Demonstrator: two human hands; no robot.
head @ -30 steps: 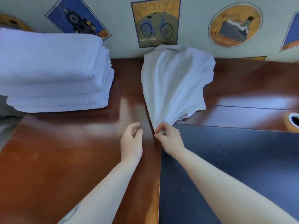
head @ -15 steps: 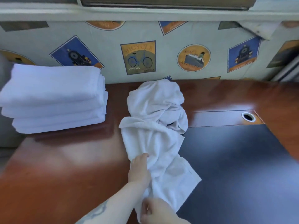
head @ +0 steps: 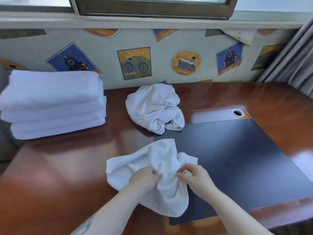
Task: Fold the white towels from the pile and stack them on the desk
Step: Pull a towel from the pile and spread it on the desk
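Towel (head: 149,168) is lying crumpled at the near-centre of the table (head: 50,175), half on the wood, half on the dark mat (head: 237,158). Left hand (head: 144,178) is gripping a bunch of it, fingers curled into the cloth. Right hand (head: 194,175) is pinching a fold just beside, fingers clamped on the fabric; both hands are close together, w/ cloth bunched up between them.

Vs 0.5 s ago: this towel is now pulled free & lying apart from the pile (head: 155,107), which is sitting crumpled further back near the wall, its near edge on the mat. Earlier the 2 were still draped together as one long trail. Right hand is now fully in view, up on the towel rather than at the bottom edge.

Stack (head: 52,102) of folded towels is sitting at far left, unchanged. Grommet hole (head: 237,112) is showing at right, past the mat.
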